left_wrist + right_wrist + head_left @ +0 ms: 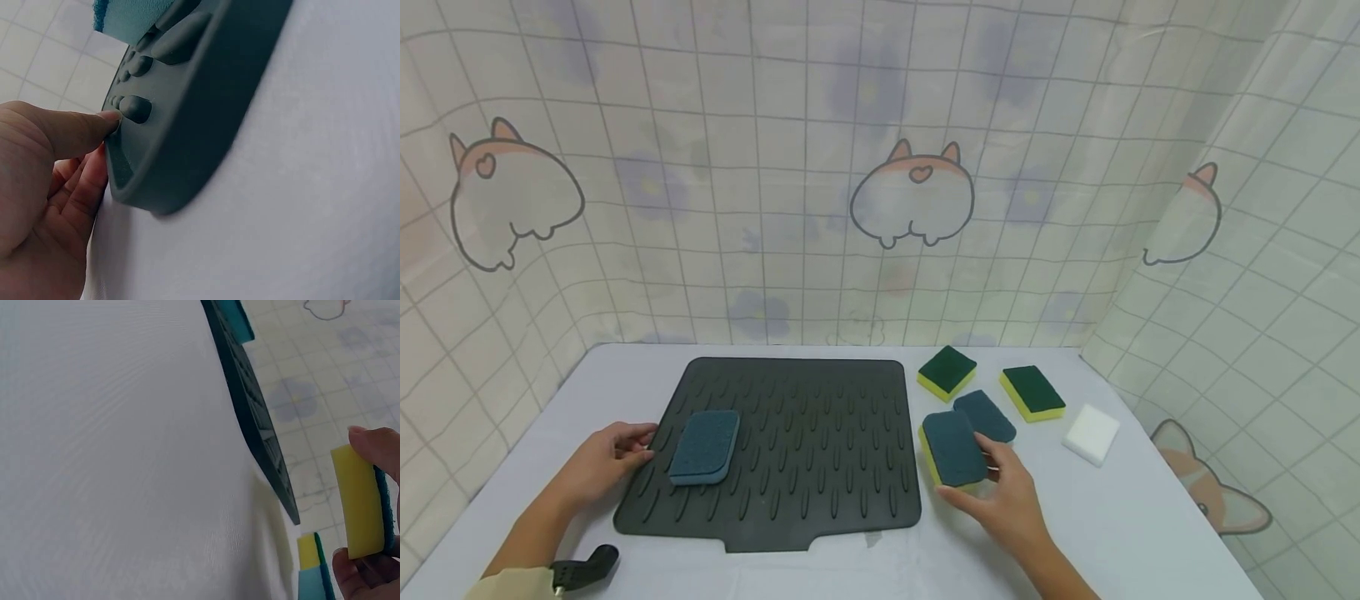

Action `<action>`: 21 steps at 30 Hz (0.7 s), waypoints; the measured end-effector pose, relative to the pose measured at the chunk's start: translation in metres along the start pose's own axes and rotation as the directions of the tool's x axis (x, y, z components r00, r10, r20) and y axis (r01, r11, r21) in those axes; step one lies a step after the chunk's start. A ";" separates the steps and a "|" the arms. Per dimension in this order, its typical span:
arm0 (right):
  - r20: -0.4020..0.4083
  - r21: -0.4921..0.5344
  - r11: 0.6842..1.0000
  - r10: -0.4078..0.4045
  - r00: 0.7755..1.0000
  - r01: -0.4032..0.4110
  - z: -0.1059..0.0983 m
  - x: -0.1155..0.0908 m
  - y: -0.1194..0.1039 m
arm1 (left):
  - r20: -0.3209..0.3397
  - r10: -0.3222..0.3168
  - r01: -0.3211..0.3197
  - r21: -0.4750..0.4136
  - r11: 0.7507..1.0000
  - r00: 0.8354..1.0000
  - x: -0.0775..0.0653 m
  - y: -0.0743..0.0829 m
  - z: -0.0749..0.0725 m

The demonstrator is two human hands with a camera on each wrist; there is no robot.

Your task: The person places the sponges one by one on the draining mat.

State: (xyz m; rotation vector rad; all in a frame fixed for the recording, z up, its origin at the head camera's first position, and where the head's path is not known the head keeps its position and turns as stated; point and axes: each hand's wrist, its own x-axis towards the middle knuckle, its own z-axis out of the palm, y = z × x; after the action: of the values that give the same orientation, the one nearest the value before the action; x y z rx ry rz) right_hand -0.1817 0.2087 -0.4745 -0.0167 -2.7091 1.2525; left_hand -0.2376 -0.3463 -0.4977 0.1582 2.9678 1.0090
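Observation:
A dark grey ridged drying mat [820, 500] lies on the white table. My left hand [606, 458] pinches its left edge, the thumb [94, 131] on top and the fingers at the rim. On the mat's left part rests a blue sponge [706, 446]. Off the mat's right edge, my right hand [1003, 504] grips a yellow sponge with a blue scouring side [953, 450] between thumb and fingers. That sponge is raised off the table in the right wrist view, its yellow side [358, 503] showing. Behind it lies another blue-topped sponge [987, 415], partly hidden.
Two yellow sponges with green tops, one near the mat's back right corner [947, 371] and one farther right [1033, 392], lie on the table. A white sponge [1092, 434] sits near the right edge. A patterned curtain [805, 292] hangs behind the table.

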 end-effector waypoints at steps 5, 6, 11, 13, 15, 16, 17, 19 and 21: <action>-0.008 -0.003 1.000 -0.016 1.000 0.016 0.004 0.002 -0.003 | 0.016 -0.015 0.015 -0.012 1.000 1.000 -0.002 0.003 -0.001; -0.009 0.003 1.000 -0.019 1.000 0.019 0.005 0.002 -0.004 | 0.015 -0.014 0.014 -0.014 1.000 1.000 -0.002 0.003 -0.001; -0.009 0.027 0.999 -0.033 0.999 0.033 0.010 0.004 -0.006 | 0.005 -0.023 0.023 -0.009 1.000 1.000 -0.001 0.004 -0.001; -0.007 0.029 0.999 -0.032 0.999 0.032 0.011 0.005 -0.007 | 0.001 -0.025 0.025 -0.004 1.000 1.000 -0.001 0.004 0.000; -0.005 0.029 0.999 -0.028 1.000 0.028 0.012 0.006 -0.009 | -0.001 -0.025 0.025 0.001 1.000 1.000 0.000 0.004 0.000; -0.005 0.027 0.999 -0.028 1.000 0.028 0.013 0.006 -0.010 | -0.002 -0.025 0.025 0.004 1.000 1.000 0.000 0.004 0.000; -0.006 0.028 0.999 -0.029 1.000 0.030 0.013 0.006 -0.011 | -0.006 -0.023 0.023 0.007 1.000 1.000 0.000 0.005 0.000; -0.005 0.031 0.999 -0.034 0.999 0.034 0.014 0.007 -0.012 | -0.006 -0.022 0.022 0.006 1.000 1.000 0.000 0.006 0.000; -0.007 0.040 0.998 -0.041 0.999 0.041 0.015 0.007 -0.013 | -0.006 -0.021 0.021 0.005 1.000 1.000 -0.001 0.006 0.000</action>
State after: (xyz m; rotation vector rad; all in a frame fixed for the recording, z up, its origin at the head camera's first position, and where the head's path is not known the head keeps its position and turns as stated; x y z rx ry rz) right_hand -0.1906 0.1890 -0.4730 0.0401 -2.6649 1.2922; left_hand -0.2365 -0.3415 -0.4938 0.1240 2.9711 1.0022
